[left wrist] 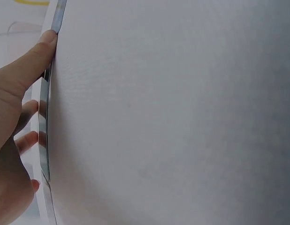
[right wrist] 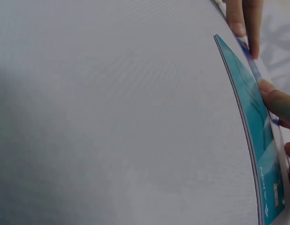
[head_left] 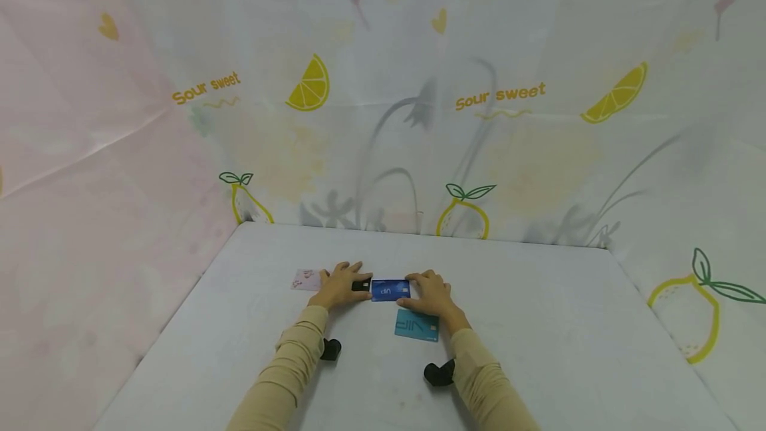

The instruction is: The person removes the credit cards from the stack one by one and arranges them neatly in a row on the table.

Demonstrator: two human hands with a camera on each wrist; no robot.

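Note:
In the head view my left hand (head_left: pixel 340 287) grips a black card (head_left: pixel 361 284) lying on the white table, thumb on the near edge and forefinger on the far edge. Most of that card is under the hand. Right beside it lies a blue card (head_left: pixel 385 290) marked VIP. My right hand (head_left: pixel 432 294) holds its right end between thumb and forefinger. A teal card (head_left: pixel 413 325) lies nearer, just below the right hand, and shows edge-on in the right wrist view (right wrist: pixel 250 108). Left of my left hand is a pale pink card (head_left: pixel 306 279) with a floral print, partly covered.
The white table (head_left: pixel 538 324) ends at a lemon-printed cloth backdrop (head_left: pixel 383 118) behind and at the sides. Black wrist mounts stick out from the left sleeve (head_left: pixel 331 350) and the right sleeve (head_left: pixel 439 374), close above the tabletop.

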